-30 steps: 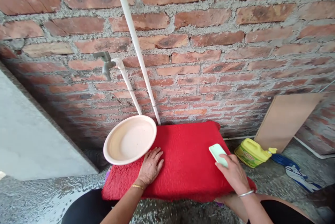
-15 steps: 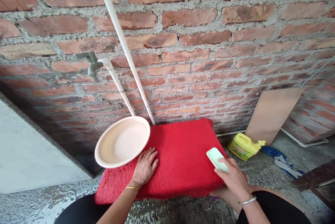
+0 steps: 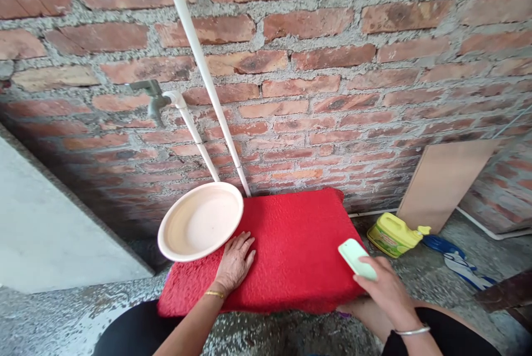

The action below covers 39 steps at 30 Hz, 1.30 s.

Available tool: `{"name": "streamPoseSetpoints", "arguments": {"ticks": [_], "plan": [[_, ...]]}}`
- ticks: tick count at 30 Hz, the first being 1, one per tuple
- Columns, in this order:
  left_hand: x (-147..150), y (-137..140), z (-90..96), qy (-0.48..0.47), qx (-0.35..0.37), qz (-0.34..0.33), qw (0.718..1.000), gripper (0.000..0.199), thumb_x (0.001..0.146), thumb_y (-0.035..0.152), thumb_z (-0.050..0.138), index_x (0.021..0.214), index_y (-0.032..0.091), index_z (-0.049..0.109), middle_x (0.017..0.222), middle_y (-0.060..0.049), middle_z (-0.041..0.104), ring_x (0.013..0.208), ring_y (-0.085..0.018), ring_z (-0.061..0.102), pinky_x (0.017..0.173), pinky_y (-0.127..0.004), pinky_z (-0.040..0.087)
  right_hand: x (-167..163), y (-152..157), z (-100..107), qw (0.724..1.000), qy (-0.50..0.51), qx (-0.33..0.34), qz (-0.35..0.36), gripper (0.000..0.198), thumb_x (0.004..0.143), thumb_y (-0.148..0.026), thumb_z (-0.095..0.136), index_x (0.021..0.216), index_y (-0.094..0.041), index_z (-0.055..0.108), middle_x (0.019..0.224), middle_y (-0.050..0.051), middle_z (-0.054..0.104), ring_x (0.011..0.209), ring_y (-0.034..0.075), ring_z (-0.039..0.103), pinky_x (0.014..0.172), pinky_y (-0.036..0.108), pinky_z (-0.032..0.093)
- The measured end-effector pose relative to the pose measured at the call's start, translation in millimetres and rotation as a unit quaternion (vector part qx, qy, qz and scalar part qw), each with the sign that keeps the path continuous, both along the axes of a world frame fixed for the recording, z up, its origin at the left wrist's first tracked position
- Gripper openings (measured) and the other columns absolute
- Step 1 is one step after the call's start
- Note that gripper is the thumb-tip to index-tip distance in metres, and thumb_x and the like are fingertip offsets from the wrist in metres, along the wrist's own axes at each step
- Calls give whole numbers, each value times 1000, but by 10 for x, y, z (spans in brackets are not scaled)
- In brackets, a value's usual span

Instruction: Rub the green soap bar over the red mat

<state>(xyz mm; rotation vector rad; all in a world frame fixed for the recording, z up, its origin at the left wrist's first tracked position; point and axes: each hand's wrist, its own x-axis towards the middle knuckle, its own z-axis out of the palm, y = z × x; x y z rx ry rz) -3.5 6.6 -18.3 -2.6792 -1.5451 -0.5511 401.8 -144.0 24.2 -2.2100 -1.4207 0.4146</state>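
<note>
A red shaggy mat (image 3: 291, 245) lies spread over a low support that it hides. My left hand (image 3: 235, 260) rests flat on the mat with its fingers out, close to the rim of a cream basin (image 3: 208, 223). The basin sits on the mat's left end, and what it holds looks pale and shallow. My right hand (image 3: 386, 284) grips a pale green scrub brush (image 3: 352, 253), a flat oblong with a small hole at its far end. Its underside is hidden against the mat's right side.
Behind the mat rises a brick wall (image 3: 303, 90) with a tap (image 3: 153, 98) and white pipes (image 3: 199, 56). A yellow detergent jug (image 3: 394, 234), blue-and-white flip-flops (image 3: 461, 267) and a leaning board (image 3: 451, 184) are at right. A pale slab (image 3: 62, 223) stands left; the floor is wet.
The whole view has shifted slightly, moving the scene to the right. My right hand with the scrub brush has moved a little right and toward me; my left hand stays on the mat.
</note>
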Motion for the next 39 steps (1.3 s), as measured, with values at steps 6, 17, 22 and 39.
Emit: {"name": "streamPoseSetpoints", "arguments": {"ticks": [6,17,22,39], "plan": [[46,-21,47,-2,-15,5,1000,35,89,24,53,124,25,58,138,-6,56,131,-25,48,110,-46,38,-133,208,79,999,-33,31,-21,41,75,-54,53,105,-29,66,103,5,57,91,23,61,80,35,49],[59,-40,69,-22,-22,4,999,34,91,24,53,125,24,57,138,-6,55,132,-25,46,110,-47,36,-1631,422,69,968,-44,-4,248,27,77,-30,58,102,-29,66,97,2,56,88,18,61,82,29,47],[84,-51,113,-25,-38,4,999,35,90,24,55,125,23,56,139,-7,54,132,-25,45,111,-48,35,-1087,476,-12,984,-102,13,148,30,79,-39,57,105,-27,66,93,3,55,84,21,63,73,30,49],[126,-90,150,-47,-63,9,997,37,93,32,52,129,24,55,142,-7,52,136,-25,41,116,-48,28,-1213,666,-142,976,-97,88,176,31,79,-46,56,101,-28,67,89,5,58,75,24,66,59,33,52]]}}
